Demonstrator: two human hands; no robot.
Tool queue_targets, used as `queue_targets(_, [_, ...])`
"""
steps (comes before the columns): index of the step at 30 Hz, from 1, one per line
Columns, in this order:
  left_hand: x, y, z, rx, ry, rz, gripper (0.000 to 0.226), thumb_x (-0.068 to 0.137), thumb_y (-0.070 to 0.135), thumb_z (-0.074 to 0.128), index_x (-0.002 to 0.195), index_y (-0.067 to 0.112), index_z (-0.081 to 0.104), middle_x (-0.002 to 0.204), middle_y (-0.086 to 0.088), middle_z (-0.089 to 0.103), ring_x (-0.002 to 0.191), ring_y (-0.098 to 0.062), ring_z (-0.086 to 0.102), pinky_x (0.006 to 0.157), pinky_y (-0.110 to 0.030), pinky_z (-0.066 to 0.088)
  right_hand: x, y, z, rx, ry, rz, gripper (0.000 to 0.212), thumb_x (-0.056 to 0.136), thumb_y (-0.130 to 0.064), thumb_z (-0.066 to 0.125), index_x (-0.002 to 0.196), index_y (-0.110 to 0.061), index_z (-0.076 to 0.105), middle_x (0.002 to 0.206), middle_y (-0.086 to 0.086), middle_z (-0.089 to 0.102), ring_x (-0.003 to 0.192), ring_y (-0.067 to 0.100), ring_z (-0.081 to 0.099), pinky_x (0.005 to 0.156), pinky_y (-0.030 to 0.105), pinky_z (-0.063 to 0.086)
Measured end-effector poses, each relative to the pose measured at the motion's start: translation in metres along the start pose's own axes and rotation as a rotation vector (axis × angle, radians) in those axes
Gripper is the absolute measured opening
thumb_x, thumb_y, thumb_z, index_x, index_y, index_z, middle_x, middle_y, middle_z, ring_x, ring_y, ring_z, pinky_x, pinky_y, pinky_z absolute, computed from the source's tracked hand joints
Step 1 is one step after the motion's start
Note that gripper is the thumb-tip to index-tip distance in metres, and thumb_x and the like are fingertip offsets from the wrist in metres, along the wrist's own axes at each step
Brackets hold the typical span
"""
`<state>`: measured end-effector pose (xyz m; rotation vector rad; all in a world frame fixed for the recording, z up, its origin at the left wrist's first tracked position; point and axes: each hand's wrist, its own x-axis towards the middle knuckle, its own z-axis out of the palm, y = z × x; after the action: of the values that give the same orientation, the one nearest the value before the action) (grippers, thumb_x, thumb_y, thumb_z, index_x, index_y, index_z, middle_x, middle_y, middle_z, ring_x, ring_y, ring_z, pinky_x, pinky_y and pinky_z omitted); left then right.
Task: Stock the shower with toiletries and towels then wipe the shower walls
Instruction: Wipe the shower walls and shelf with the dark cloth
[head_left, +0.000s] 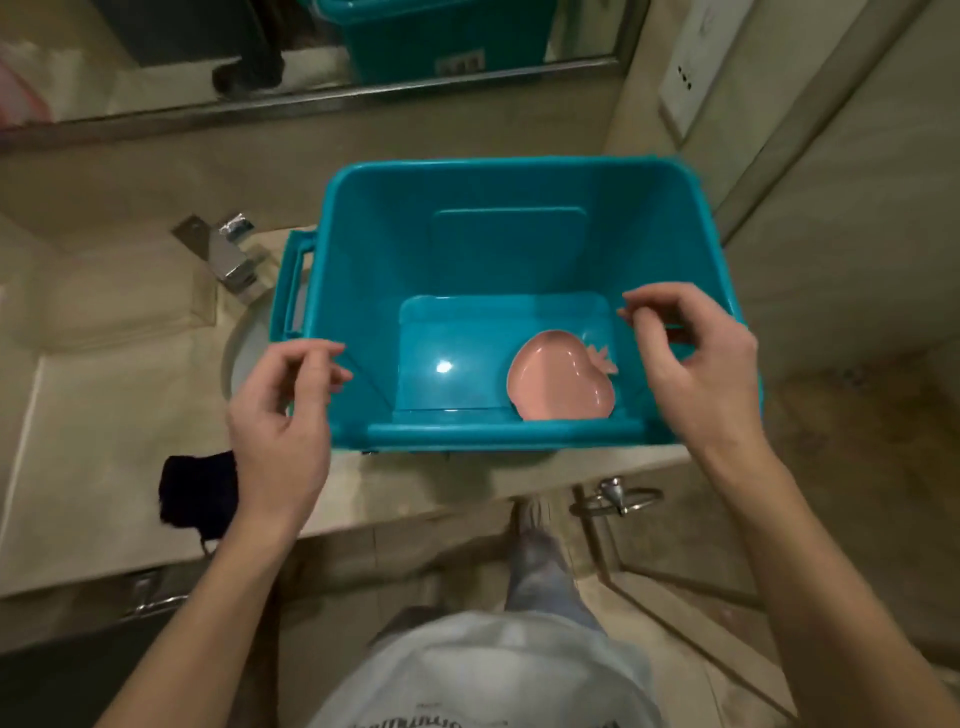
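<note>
A teal plastic bin (467, 239) stands on the beige vanity counter in front of me. Inside it, at the near right of the floor, lies a pink fruit-shaped dish (558, 376); nothing else shows in the bin. My left hand (283, 421) hovers over the bin's near left corner with loosely curled fingers, holding nothing. Over the near right rim, my right hand (696, 369) has relaxed, curled fingers and is empty too.
A chrome faucet (231, 257) and part of a sink sit left of the bin. A dark cloth (195, 488) lies on the counter's front edge at left. A mirror runs along the back. A chrome towel ring (618, 499) hangs below the counter.
</note>
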<state>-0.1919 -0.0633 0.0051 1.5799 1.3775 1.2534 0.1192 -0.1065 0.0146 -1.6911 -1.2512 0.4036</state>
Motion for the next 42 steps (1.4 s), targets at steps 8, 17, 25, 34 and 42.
queue_targets(8, [0.069,-0.016,0.106,0.617,-0.579,-0.114,0.065,0.084,0.064,0.042,0.134,0.025,0.055,0.131,0.003,0.062,0.122,-0.012,0.056,0.107,-0.034,0.042,0.114,0.051,0.032,-0.370,-0.807,-0.014,0.039,0.093,-0.038,0.059,0.132,-0.030,0.056,0.124,-0.006,0.068,0.112,0.016,0.065,0.099,0.041,0.050])
queue_targets(17, [0.076,0.005,0.082,0.563,-0.235,-0.036,0.032,0.096,0.038,0.056,0.124,0.026,0.065,0.121,0.015,0.067,0.116,-0.004,0.061,0.099,-0.034,0.050,0.125,0.017,0.097,-0.170,-0.945,-0.200,0.034,0.095,-0.038,0.056,0.129,-0.032,0.056,0.124,-0.012,0.067,0.110,0.008,0.064,0.100,0.039,0.050])
queue_targets(25, [0.054,-0.020,-0.018,0.405,0.493,-0.234,0.017,0.100,0.016,0.057,0.110,0.018,0.069,0.105,0.009,0.069,0.097,0.003,0.062,0.079,-0.007,0.046,0.099,-0.085,0.171,0.061,-0.860,-0.458,0.024,0.094,-0.024,0.055,0.115,-0.024,0.066,0.110,-0.010,0.071,0.107,0.014,0.064,0.096,0.039,0.050])
queue_targets(34, [0.004,-0.199,-0.128,0.541,0.350,-0.810,0.041,0.087,0.031,0.065,0.122,0.012,0.058,0.118,-0.010,0.065,0.110,-0.030,0.062,0.096,-0.046,0.051,0.016,-0.170,0.276,-0.398,-1.200,-0.646,0.037,0.095,-0.034,0.050,0.130,-0.022,0.056,0.124,0.004,0.065,0.118,0.029,0.058,0.089,0.045,0.052])
queue_targets(42, [-0.008,-0.265,-0.160,0.714,0.159,-1.000,0.066,0.086,0.048,0.067,0.133,0.006,0.049,0.124,-0.019,0.058,0.114,-0.040,0.057,0.093,-0.049,0.051,-0.036,-0.169,0.367,-0.752,-1.383,-0.521,0.031,0.097,-0.030,0.049,0.123,-0.013,0.052,0.113,0.008,0.063,0.104,0.033,0.060,0.071,0.036,0.037])
